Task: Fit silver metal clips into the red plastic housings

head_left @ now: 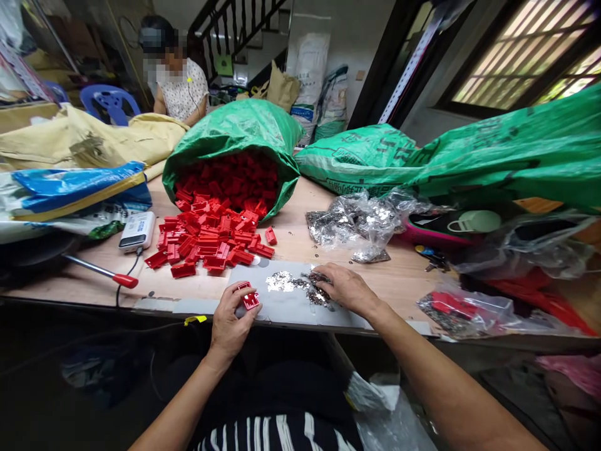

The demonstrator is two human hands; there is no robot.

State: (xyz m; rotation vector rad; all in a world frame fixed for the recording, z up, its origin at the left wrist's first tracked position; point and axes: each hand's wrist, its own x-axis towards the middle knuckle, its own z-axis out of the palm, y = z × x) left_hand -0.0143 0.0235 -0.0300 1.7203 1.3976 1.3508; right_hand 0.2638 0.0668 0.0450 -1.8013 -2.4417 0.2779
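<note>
My left hand [233, 321] is closed around a small red plastic housing [250, 300], its open, hollow side facing up, just above the grey mat [277, 307] at the table's front edge. My right hand [345, 287] rests at a heap of small dark metal pieces [312, 289] on the same mat. Its fingers are curled together at the heap, and what they pinch is hidden. Between the hands lies a patch of shiny silver metal pieces [280, 281]. Behind my left hand, many loose red housings [206, 238] spill from a green woven sack [235, 125].
Clear bags of metal parts [361, 219] lie behind my right hand, with another bag [469, 310] farther right. A white power bank [137, 232] and a red-tipped lever [124, 280] are at left. More green sacks [493, 156] line the back right. Another person [181, 88] sits across the table.
</note>
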